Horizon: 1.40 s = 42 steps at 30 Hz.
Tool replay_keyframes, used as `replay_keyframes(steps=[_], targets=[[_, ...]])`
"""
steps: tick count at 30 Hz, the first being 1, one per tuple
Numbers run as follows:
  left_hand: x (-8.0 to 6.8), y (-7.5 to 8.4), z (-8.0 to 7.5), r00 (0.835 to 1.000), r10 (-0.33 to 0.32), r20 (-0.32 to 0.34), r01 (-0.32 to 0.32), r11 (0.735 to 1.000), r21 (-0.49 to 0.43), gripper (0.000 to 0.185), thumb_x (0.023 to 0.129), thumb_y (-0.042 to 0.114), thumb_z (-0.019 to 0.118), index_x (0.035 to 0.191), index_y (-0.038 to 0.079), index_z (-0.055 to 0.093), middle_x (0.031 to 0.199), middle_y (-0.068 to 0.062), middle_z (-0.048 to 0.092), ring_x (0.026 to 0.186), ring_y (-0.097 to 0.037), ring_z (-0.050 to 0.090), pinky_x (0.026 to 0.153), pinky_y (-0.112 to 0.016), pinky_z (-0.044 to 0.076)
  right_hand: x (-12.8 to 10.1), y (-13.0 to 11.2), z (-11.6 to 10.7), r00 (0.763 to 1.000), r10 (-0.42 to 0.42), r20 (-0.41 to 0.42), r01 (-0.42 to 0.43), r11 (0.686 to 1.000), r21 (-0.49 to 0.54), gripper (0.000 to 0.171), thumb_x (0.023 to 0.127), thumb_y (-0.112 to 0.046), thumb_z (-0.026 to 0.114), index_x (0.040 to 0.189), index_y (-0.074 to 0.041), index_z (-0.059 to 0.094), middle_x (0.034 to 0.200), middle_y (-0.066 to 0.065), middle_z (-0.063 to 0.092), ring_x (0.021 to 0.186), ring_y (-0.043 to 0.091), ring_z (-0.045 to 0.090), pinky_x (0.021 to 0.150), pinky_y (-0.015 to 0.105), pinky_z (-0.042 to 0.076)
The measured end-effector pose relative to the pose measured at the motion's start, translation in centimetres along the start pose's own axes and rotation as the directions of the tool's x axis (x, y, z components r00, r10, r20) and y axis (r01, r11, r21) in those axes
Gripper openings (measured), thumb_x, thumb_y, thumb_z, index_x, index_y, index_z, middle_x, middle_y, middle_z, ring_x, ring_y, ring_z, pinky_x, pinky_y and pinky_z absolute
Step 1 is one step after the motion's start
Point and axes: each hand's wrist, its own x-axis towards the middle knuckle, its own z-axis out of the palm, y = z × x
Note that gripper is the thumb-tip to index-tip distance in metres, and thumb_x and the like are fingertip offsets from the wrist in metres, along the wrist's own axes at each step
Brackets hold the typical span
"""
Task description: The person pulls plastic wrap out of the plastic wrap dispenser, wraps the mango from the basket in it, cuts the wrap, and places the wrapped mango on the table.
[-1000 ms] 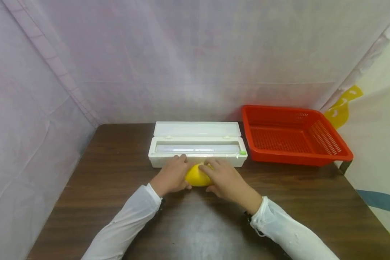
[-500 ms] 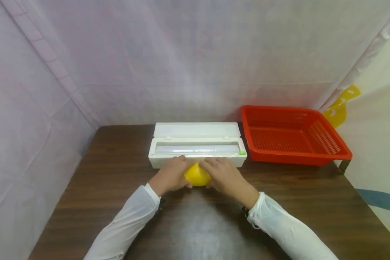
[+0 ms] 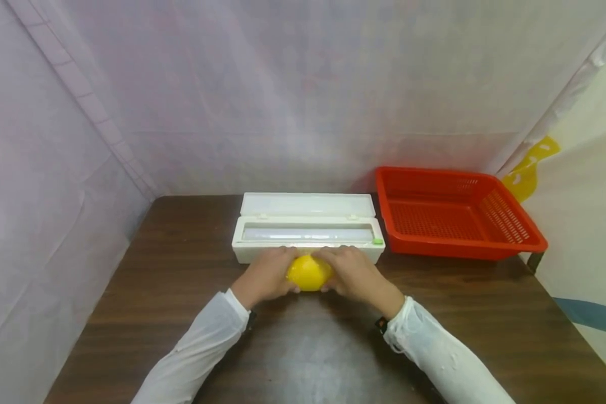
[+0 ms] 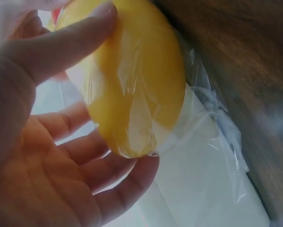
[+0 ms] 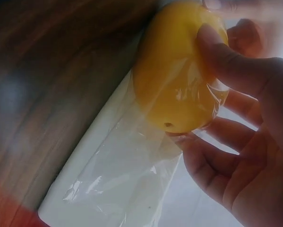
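A smooth yellow lemon-shaped fruit (image 3: pixel 310 273) is between my hands, just in front of a white cling film dispenser (image 3: pixel 308 220). Clear cling film (image 4: pixel 221 127) lies tight and creased over part of the fruit and trails loosely past it. My left hand (image 3: pixel 269 273) grips the fruit's left side, thumb on the near face and fingers behind. From the right, my right hand (image 3: pixel 356 275) holds it likewise, thumb (image 5: pixel 212 40) pressing the film against the skin. The dispenser's lid (image 3: pixel 308 204) stands open, showing the film roll (image 3: pixel 308 234) inside. The fruit's far side is hidden.
A red plastic basket (image 3: pixel 449 248) with slotted sides stands to the right of the dispenser. Everything rests on a dark wooden table (image 3: pixel 303 348). Pale sheets (image 3: pixel 303 101) hang behind and on both sides.
My right fingers have shifted from the top of the fruit to its right side, exposing more of it. The fruit has turned slightly and stays in both hands.
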Motion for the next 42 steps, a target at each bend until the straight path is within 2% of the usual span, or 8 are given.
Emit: replay_keyframes(steps=[10, 14, 18, 21, 25, 30, 36, 42], targets=[[-0.2, 0.0, 0.2, 0.999, 0.024, -0.029, -0.024, 1.000, -0.011, 0.078, 0.065, 0.025, 0.095, 0.133, 0.008, 0.060, 0.124, -0.010, 0.068, 0.110, -0.030, 0.063, 0.102, -0.046, 0.050, 0.6, 0.5, -0.5, 0.995, 0.053, 0.088, -0.060, 0.994, 0.089, 0.063, 0.071, -0.027, 0.093, 0.128, -0.019, 0.067, 0.115, -0.003, 0.075, 0.092, 0.014, 0.068, 0.089, 0.034, 0.057], [-0.4, 0.6, 0.7, 0.999, -0.017, -0.031, 0.019, 0.997, 0.070, 0.085, 0.064, 0.031, 0.095, 0.135, 0.006, 0.056, 0.125, -0.015, 0.067, 0.112, -0.035, 0.062, 0.102, -0.052, 0.046, 0.6, 0.5, -0.5, 0.990, 0.071, 0.120, -0.084, 0.990, 0.110, 0.063, 0.073, -0.026, 0.091, 0.131, -0.020, 0.066, 0.119, -0.003, 0.074, 0.095, 0.015, 0.068, 0.091, 0.036, 0.056], [-0.7, 1.7, 0.9, 0.997, -0.071, -0.020, 0.073, 0.981, 0.179, 0.088, 0.065, 0.039, 0.095, 0.135, 0.003, 0.054, 0.123, -0.019, 0.065, 0.111, -0.039, 0.060, 0.095, -0.054, 0.044, 0.6, 0.5, -0.6, 0.985, 0.089, 0.146, -0.108, 0.986, 0.127, 0.065, 0.074, -0.023, 0.090, 0.134, -0.022, 0.064, 0.124, -0.003, 0.072, 0.098, 0.015, 0.067, 0.094, 0.038, 0.055], [-0.8, 2.2, 1.0, 0.996, -0.077, -0.041, 0.085, 0.967, 0.239, 0.086, 0.064, 0.042, 0.095, 0.130, 0.003, 0.057, 0.117, -0.019, 0.062, 0.104, -0.035, 0.058, 0.088, -0.049, 0.046, 0.7, 0.6, -0.7, 0.985, 0.087, 0.152, -0.107, 0.986, 0.127, 0.065, 0.075, -0.023, 0.090, 0.134, -0.022, 0.064, 0.125, -0.003, 0.071, 0.097, 0.014, 0.066, 0.095, 0.038, 0.055], [-1.0, 2.3, 1.4, 0.994, -0.064, -0.093, 0.087, 0.959, 0.271, 0.081, 0.061, 0.040, 0.096, 0.124, 0.002, 0.062, 0.108, -0.016, 0.054, 0.093, -0.030, 0.053, 0.078, -0.043, 0.045, 0.7, 0.7, -0.7, 0.980, 0.095, 0.177, -0.118, 0.986, 0.121, 0.066, 0.075, -0.024, 0.090, 0.135, -0.023, 0.063, 0.122, -0.004, 0.072, 0.094, 0.013, 0.066, 0.093, 0.037, 0.055], [-1.0, 2.5, 1.5, 0.989, -0.056, -0.138, 0.095, 0.951, 0.293, 0.073, 0.060, 0.039, 0.097, 0.116, 0.004, 0.067, 0.101, -0.012, 0.048, 0.088, -0.029, 0.047, 0.071, -0.039, 0.040, 0.9, 0.8, -0.9, 0.971, 0.102, 0.214, -0.133, 0.982, 0.135, 0.064, 0.074, -0.026, 0.090, 0.133, -0.024, 0.065, 0.115, -0.006, 0.074, 0.088, 0.011, 0.063, 0.087, 0.034, 0.054], [-1.0, 2.7, 1.2, 0.994, -0.048, -0.096, 0.080, 0.929, 0.362, 0.080, 0.063, 0.046, 0.094, 0.124, 0.005, 0.063, 0.106, -0.013, 0.059, 0.094, -0.029, 0.054, 0.076, -0.040, 0.043, 1.1, 1.0, -1.1, 0.968, 0.086, 0.234, -0.118, 0.985, 0.126, 0.063, 0.075, -0.030, 0.090, 0.133, -0.023, 0.065, 0.111, -0.006, 0.073, 0.084, 0.012, 0.060, 0.083, 0.034, 0.052], [-1.1, 2.7, 1.4, 0.992, -0.012, -0.125, 0.058, 0.929, 0.366, 0.091, 0.058, 0.046, 0.096, 0.129, 0.009, 0.052, 0.110, -0.014, 0.065, 0.099, -0.031, 0.058, 0.080, -0.042, 0.043, 1.2, 1.2, -1.0, 0.961, 0.092, 0.260, -0.141, 0.974, 0.175, 0.064, 0.078, -0.029, 0.088, 0.137, -0.028, 0.062, 0.111, -0.010, 0.070, 0.086, 0.012, 0.058, 0.086, 0.032, 0.051]])
